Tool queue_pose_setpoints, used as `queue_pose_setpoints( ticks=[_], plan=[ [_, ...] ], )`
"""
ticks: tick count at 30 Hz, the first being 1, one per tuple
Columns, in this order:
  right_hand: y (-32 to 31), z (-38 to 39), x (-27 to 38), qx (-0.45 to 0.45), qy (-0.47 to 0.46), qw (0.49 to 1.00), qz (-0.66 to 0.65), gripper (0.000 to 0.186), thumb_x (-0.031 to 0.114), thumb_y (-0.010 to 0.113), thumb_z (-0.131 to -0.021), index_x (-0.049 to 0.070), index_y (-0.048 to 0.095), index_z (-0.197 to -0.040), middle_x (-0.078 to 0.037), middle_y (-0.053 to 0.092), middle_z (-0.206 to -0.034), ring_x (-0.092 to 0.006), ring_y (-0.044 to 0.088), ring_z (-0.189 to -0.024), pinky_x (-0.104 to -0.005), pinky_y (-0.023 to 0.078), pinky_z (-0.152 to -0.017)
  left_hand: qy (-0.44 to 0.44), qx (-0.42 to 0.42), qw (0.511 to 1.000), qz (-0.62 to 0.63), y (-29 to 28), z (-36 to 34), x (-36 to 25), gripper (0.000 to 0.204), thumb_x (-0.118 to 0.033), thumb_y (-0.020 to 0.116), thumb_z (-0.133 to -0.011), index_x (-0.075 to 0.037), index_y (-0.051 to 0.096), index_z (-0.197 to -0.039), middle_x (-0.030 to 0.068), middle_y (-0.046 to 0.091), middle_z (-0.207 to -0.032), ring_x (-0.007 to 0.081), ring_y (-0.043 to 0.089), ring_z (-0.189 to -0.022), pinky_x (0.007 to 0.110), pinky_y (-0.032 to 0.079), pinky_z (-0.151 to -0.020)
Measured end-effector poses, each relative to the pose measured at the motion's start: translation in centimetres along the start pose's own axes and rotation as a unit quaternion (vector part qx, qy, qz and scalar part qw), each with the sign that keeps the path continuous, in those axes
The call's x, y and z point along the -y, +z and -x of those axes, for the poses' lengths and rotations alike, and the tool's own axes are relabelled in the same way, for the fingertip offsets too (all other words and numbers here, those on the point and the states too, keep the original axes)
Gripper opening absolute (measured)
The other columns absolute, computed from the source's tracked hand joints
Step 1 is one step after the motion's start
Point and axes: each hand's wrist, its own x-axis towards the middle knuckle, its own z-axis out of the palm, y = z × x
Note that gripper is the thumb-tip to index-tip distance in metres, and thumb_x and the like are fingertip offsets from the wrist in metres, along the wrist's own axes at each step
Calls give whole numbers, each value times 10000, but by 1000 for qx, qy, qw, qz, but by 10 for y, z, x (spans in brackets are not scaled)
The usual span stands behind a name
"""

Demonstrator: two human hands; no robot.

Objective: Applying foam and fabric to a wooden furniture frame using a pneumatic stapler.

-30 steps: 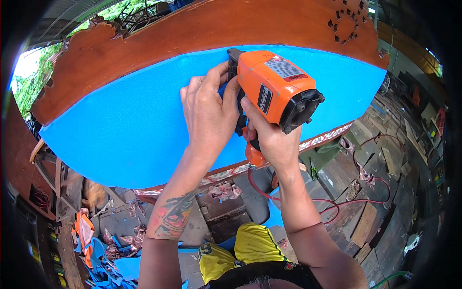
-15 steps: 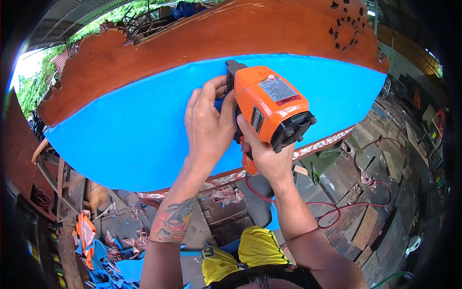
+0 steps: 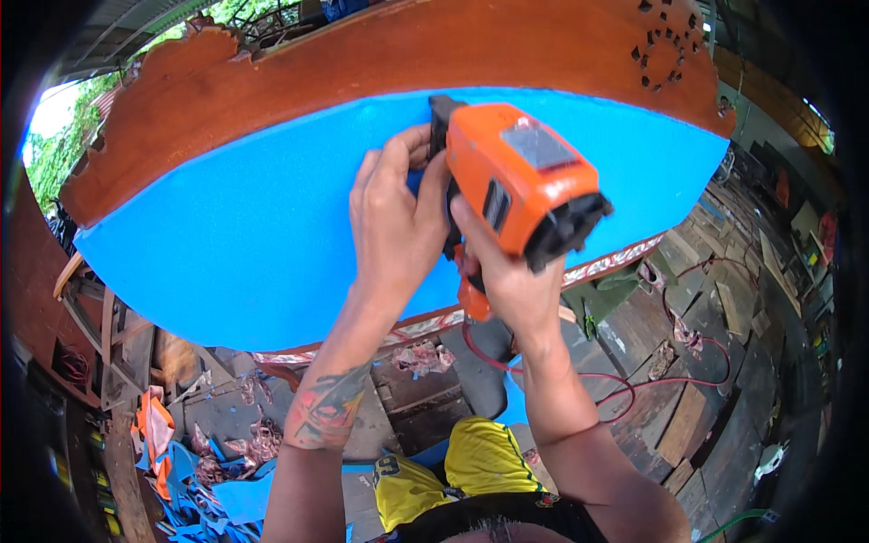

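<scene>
An orange and black air staple gun (image 3: 520, 176) sits over the blue foam sheet (image 3: 244, 244), its black nose near the sheet's far edge. My right hand (image 3: 509, 271) wraps around its handle from below. The fingers of my left hand (image 3: 394, 204) are curled against the black front part of the gun, thumb and forefinger closed on it; what the fingertips press is partly hidden. Behind the foam rises a reddish-brown carved wooden back (image 3: 317, 77), which meets the foam along a curved line.
A red air hose (image 3: 625, 385) trails from the gun to the plank floor at right. Wood offcuts (image 3: 681, 423) and green-handled pliers (image 3: 590, 326) lie there. Blue and orange scraps (image 3: 195, 484) are heaped at lower left. Patterned fabric (image 3: 615, 261) shows under the foam's near edge.
The gun's rear has swung slightly to the right and looks blurred, while its nose stays near the foam's far edge. Both hands keep their hold; the furniture sits a little higher in view.
</scene>
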Motion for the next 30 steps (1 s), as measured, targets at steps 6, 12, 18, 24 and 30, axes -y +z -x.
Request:
queue_pose_setpoints(
  ticks=[6,12,18,24,30],
  plan=[
    [8,9,6,22,-7,999,-45,143,69,734,-916,-14,645,-990,-16,614,-662,-96,584,-525,-267,463,-486,-27,-10,998,51,-14,3,-1,250,-9,711,-890,9,663,-1135,164,711,-957,283,689,-907,391,542,-752],
    [14,10,6,11,-24,999,-31,149,64,724,-922,-15,638,-1014,-21,612,-666,-100,586,-529,-271,474,-490,-35,19,998,43,-16,-1,1,240,-16,700,-902,9,655,-1136,168,706,-986,278,688,-926,393,550,-781],
    [14,10,6,13,-8,1000,-26,149,56,729,-910,-17,657,-1018,-50,640,-752,-138,617,-626,-297,490,-572,-37,42,998,33,-20,1,-1,239,35,603,-963,58,614,-1201,131,699,-1088,164,662,-1007,315,532,-899],
    [21,3,2,4,-22,999,-30,126,63,723,-919,-16,648,-983,-21,613,-656,-101,584,-517,-270,461,-480,-48,13,997,52,-17,-3,3,222,-30,671,-916,31,652,-1128,192,719,-984,313,691,-942,412,551,-807],
    [22,9,0,7,-18,1000,14,124,62,730,-915,-20,656,-971,-21,620,-658,-102,589,-527,-270,452,-486,-32,15,998,44,-20,-1,9,241,-37,671,-917,27,649,-1149,202,716,-997,327,699,-930,410,556,-801]
  ],
)
